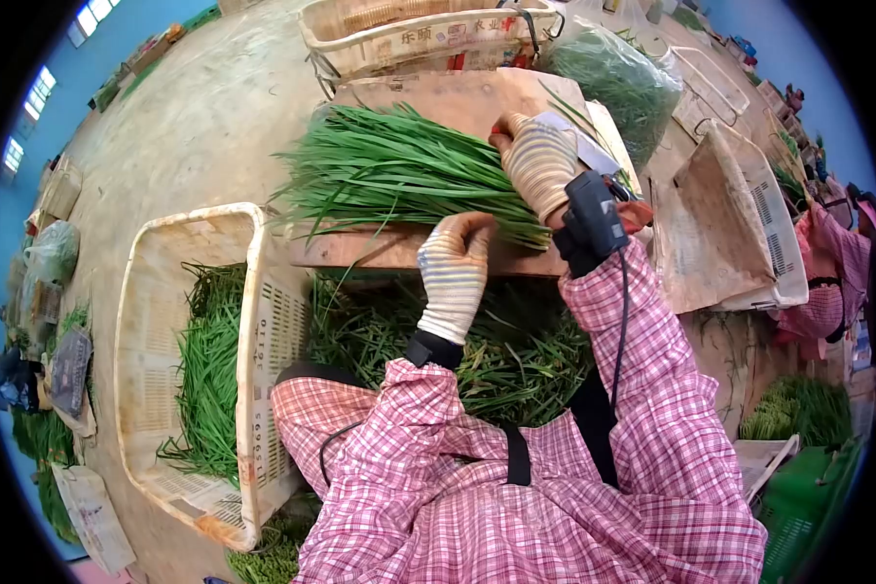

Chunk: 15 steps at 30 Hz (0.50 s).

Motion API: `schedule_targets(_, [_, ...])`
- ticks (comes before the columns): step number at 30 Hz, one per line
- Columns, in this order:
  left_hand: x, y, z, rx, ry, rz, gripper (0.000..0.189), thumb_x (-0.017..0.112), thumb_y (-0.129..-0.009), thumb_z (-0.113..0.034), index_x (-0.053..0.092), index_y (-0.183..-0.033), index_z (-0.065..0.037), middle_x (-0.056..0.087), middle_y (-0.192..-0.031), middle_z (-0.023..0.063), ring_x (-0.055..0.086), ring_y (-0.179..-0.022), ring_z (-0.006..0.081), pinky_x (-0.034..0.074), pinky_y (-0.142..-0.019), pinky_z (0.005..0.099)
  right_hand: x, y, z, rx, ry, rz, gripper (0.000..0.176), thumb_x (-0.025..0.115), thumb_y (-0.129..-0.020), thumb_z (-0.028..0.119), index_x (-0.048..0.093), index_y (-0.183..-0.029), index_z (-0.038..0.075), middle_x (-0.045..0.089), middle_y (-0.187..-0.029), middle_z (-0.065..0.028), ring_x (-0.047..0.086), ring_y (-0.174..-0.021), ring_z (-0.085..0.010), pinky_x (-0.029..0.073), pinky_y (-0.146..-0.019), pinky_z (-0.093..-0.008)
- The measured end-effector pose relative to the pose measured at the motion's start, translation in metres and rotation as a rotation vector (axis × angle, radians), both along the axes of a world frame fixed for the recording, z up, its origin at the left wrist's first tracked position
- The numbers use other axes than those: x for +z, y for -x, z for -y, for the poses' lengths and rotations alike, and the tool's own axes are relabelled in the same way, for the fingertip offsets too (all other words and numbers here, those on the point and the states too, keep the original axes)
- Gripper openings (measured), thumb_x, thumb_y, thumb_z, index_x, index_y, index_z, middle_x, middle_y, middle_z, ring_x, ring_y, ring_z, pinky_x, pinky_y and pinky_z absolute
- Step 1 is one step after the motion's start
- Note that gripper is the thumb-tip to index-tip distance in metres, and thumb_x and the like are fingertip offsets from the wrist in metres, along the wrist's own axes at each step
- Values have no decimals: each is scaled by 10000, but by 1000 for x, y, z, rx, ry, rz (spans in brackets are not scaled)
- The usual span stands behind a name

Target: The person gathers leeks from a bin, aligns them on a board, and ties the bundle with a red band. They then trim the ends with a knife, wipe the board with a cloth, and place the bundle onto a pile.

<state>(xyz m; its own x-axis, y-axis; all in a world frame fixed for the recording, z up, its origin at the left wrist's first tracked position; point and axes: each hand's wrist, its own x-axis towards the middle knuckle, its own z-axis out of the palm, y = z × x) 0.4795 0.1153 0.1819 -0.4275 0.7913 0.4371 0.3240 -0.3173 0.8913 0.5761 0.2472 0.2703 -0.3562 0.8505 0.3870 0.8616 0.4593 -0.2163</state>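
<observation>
Atop wood board, thick grn chive bunch, tips splayed

floor: bare concrete | walls: blue | windows: bright daylight

Top crate reads 乐颐 农业; left crate 010.

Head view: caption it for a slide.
Gloved left hand and right hand rest on a leaf bundle on a wooden board.
</observation>
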Motion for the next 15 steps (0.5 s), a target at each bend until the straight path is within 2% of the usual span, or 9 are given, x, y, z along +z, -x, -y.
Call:
schedule_targets(2, [13,-4,2,-9,-23,-45,116,737,-863,-50,715,-935,38,723,-856,64,652,-792,124,522,-760,273,-11,-2,-2,34,9,-34,208,650,-914,333,726,-966,146,732,-831,-94,697,-827,-315,484,-761,-460])
schedule_targets(6, [43,3,-34,-126,60,149,104,723,-880,-46,730,-950,31,732,-818,45,616,-731,74,510,-706,245,-11,-12,-4,18,152,-172,214,658,-899,313,748,-976,135,738,-858,-109,701,-845,-311,503,-767,-444])
schedule_targets(7, [41,7,-48,-181,61,196,91,721,-895,-72,732,-941,6,714,-784,35,621,-690,80,511,-632,236,-5,-14,-5,-2,202,-197,213,657,-896,306,752,-974,131,738,-865,-117,701,-848,-313,509,-769,-439])
schedule_targets(10, [51,20,-72,-259,298,299,102,723,-911,-132,710,-919,-32,671,-718,27,599,-572,83,487,-483,233,-5,-14,-9,-69,167,-181,282,665,-881,345,753,-966,91,731,-876,-166,701,-858,-343,519,-779,-437])
schedule_targets(11, [46,22,-84,-196,317,149,110,723,-910,-137,712,-939,-31,675,-720,33,596,-569,89,498,-503,242,-5,-13,-10,-93,155,-176,306,668,-876,358,754,-964,78,729,-880,-182,700,-861,-353,522,-783,-437])
schedule_targets(13, [41,24,-96,-159,312,82,123,728,-906,-143,714,-945,-26,689,-737,44,600,-568,103,504,-506,264,-7,-4,-2,-137,134,-214,327,664,-877,366,749,-958,61,725,-874,-195,699,-865,-363,522,-783,-443])
schedule_targets(15, [37,24,-96,-209,331,296,128,733,-897,-137,716,-934,-15,695,-740,44,614,-594,106,510,-532,283,-8,5,9,-174,111,-250,349,660,-878,374,745,-952,44,722,-867,-207,697,-869,-374,522,-783,-449])
